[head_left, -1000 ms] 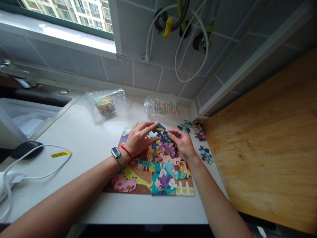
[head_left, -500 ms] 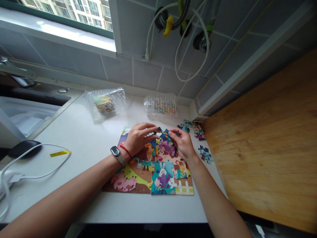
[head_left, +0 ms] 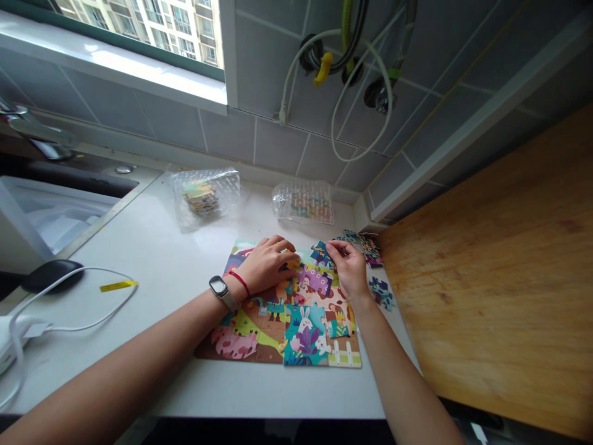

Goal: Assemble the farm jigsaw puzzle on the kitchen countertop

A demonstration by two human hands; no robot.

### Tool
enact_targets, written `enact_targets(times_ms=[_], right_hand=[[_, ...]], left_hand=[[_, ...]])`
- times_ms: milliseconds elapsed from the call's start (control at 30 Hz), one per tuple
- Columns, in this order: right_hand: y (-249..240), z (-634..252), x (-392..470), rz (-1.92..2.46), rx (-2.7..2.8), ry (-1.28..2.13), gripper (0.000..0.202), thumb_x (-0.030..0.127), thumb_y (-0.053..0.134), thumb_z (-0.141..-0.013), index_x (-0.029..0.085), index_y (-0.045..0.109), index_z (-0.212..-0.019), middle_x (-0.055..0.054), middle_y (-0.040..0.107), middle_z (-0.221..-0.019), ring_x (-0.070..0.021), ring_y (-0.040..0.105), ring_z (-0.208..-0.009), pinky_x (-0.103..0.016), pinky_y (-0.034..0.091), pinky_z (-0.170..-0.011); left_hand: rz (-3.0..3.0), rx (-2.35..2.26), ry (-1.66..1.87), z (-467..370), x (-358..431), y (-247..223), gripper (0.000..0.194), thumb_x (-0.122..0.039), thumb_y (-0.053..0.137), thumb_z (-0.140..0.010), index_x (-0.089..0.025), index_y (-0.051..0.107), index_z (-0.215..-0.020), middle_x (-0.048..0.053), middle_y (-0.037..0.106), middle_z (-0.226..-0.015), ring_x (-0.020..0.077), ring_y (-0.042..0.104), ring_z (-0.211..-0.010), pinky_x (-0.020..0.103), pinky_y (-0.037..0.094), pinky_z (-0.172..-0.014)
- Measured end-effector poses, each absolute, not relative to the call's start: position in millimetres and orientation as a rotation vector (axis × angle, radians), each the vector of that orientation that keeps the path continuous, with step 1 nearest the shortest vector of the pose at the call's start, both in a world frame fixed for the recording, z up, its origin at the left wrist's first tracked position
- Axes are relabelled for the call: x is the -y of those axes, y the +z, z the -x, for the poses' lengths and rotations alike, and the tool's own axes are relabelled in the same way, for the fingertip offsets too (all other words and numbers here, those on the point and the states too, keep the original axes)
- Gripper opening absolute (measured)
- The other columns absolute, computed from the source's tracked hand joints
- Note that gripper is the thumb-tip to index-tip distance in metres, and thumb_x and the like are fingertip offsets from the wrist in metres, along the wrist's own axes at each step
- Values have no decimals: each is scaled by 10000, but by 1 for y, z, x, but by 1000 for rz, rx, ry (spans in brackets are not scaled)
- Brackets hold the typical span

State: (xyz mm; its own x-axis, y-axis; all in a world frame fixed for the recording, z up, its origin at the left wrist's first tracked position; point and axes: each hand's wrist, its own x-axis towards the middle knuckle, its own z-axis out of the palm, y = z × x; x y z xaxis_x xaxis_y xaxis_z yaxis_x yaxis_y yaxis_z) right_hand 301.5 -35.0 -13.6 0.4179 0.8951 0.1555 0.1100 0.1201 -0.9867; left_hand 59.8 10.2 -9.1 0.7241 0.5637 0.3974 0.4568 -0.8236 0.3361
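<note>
A jigsaw puzzle (head_left: 273, 334) with farm animals lies partly assembled on the white counter, a teal rabbit piece (head_left: 304, 337) at its front. My right hand (head_left: 351, 269) pinches a dark blue puzzle piece (head_left: 320, 253) between thumb and fingers, at the puzzle's far right part. Over the puzzle's upper middle rests my left hand (head_left: 266, 266), its bent fingers apart and their tips down at the surface. Under its palm, part of the picture is hidden. Loose puzzle pieces (head_left: 380, 293) lie to the right of my right hand.
Two clear bags of puzzle pieces, a left bag (head_left: 204, 201) and a right bag (head_left: 304, 203), lie at the back. A wooden board (head_left: 500, 272) borders the counter on the right. At left are a sink (head_left: 148, 175), a white cable (head_left: 99, 321) and a black oval object (head_left: 53, 276).
My right hand has moved slightly right, and its dark blue piece is now apart from my left hand. The left fingers have bent down toward the puzzle. The view has shifted slightly.
</note>
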Motion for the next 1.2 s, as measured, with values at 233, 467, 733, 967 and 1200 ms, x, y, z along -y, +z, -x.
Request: enact_targets(times_ms=[233, 467, 733, 967, 1200], right_hand=[[-14, -308, 32, 1330, 887, 745, 327, 434, 866, -695, 211, 768, -913, -44, 769, -913, -205, 697, -874, -368, 572, -862], [-9, -311, 35, 1347, 971, 779, 278, 410, 822, -737, 225, 771, -938, -51, 787, -951, -221, 718, -896, -368, 581, -862], [-10, -307, 36, 1400, 1101, 742, 295, 486, 827, -745, 220, 764, -858, -46, 769, -826, -203, 691, -716, -334, 582, -707], [-9, -302, 38, 1336, 1092, 678, 255, 464, 811, -771, 222, 759, -828, -44, 737, -836, -209, 695, -776, -357, 594, -790], [-7, -304, 39, 1374, 1101, 608, 206, 431, 780, -793, 227, 754, -813, -40, 729, -825, -210, 687, -771, -349, 591, -778]], left_hand=[[-2711, -738, 683, -60, -14, -11, 248, -351, 585, -1055, -189, 744, -1154, 96, 765, -1060, 230, 699, -982, 373, 596, -892], [-2567, -860, 980, -52, -25, -16, 323, -339, 473, -1099, -198, 762, -1129, 71, 813, -1024, 177, 774, -836, 291, 629, -774], [-2285, -1149, 1136, -67, -42, -11, 300, -341, 569, -1046, -181, 772, -1199, 34, 800, -765, 157, 725, -608, 245, 578, -629], [-2306, -959, 1002, -84, -44, -3, 253, -262, 577, -1004, -196, 789, -1125, 23, 804, -836, 136, 707, -648, 240, 586, -686], [-2614, -962, 733, -72, -50, -8, 322, -129, 552, -947, -206, 775, -1167, 86, 793, -1054, 252, 721, -974, 412, 630, -886]])
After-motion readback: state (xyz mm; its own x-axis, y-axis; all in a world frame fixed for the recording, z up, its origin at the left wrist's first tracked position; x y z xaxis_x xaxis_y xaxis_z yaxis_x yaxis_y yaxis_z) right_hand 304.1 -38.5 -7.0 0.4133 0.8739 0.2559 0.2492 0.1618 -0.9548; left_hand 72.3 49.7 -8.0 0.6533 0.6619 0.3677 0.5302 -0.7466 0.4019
